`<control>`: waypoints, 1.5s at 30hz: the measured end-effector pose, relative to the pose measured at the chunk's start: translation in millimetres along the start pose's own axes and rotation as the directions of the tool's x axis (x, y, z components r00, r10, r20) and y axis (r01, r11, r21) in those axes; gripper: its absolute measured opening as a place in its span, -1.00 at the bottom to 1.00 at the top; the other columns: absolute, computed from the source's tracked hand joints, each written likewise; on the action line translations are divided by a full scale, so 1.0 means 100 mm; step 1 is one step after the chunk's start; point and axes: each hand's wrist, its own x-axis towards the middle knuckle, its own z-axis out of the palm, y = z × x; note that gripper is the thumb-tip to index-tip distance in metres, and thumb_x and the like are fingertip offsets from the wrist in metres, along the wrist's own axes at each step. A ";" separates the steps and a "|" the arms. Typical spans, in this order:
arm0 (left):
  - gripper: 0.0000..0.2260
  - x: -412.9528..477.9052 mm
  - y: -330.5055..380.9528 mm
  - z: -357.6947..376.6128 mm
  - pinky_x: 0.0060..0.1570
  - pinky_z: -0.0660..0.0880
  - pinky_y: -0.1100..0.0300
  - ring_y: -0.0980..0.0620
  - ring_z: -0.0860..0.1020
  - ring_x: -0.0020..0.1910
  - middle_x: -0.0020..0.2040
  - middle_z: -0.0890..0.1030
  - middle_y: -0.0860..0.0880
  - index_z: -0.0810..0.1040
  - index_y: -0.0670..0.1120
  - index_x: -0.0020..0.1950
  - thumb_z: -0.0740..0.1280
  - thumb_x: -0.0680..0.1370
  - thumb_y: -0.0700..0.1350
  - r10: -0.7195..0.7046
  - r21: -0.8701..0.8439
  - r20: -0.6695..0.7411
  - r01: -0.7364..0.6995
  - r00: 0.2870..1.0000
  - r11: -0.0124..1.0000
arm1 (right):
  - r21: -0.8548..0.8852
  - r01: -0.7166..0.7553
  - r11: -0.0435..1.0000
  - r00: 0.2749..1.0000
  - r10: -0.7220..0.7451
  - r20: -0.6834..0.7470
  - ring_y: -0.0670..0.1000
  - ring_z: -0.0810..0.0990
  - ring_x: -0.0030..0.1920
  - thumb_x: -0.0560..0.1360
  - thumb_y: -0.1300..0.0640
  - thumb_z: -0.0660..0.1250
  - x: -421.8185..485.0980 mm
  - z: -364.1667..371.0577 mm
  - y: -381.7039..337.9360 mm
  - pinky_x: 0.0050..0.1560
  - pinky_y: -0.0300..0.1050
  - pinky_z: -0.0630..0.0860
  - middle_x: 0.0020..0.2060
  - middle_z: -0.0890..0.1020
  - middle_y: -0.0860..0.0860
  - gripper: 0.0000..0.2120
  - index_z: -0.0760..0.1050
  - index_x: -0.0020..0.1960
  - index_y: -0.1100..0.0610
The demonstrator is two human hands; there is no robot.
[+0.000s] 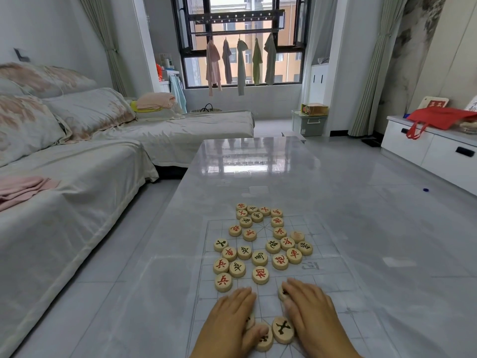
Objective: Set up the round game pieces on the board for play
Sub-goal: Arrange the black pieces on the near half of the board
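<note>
**Item:** xiangqi pieces (259, 258). These are round, pale wooden discs, each carrying 1 red or black character.

**Handling (judged):** You are dealing with stiff, light, thick discs that are unlikely to be chipping under ordinary use. On the thin printed board sheet (330, 275) and the glossy bench (245, 164) they are probably sliding freely. You are best pinching each disc by its rim between thumb and finger, or pushing it flat under 1 fingertip. The sheet itself may be shifting if you are dragging hard.

**Location:** The pieces are lying face up and unsorted in a loose scatter across the middle and far part of the grid. A few are sitting just past its far line, and none are standing in starting rows yet.

**Count:**
- 25 pieces are lying loose beyond your hands.
- 4 more are lying at your hands.
- 29 are showing in all. Whether your palms are hiding others cannot be told.
- 1 board sheet and 1 bench.

**Hands:**
- Your left hand (229, 321) is lying palm down with its fingers straight. It is covering a half-hidden piece (250, 322), and its thumb is resting on a near-edge piece (265, 342).
- Your right hand (309, 313) is lying palm down with its fingers stretched forward, pressing on a partly covered piece (281, 293).
- Neither hand is gripping anything.
- A black-marked piece (283, 329) is lying uncovered between the 2 hands.
</note>
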 end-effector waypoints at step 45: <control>-0.62 -0.13 -0.41 -0.09 0.36 0.14 0.27 0.20 0.19 0.43 0.49 0.17 0.16 0.27 0.15 0.41 0.11 0.59 0.10 -0.186 -0.165 -0.306 0.141 0.934 0.976 | 0.061 -0.038 0.997 0.999 0.038 -0.002 -0.12 0.08 0.49 0.63 0.12 0.01 0.58 -0.37 0.67 0.45 -0.25 0.01 0.51 0.12 -0.09 -0.57 0.13 0.48 0.01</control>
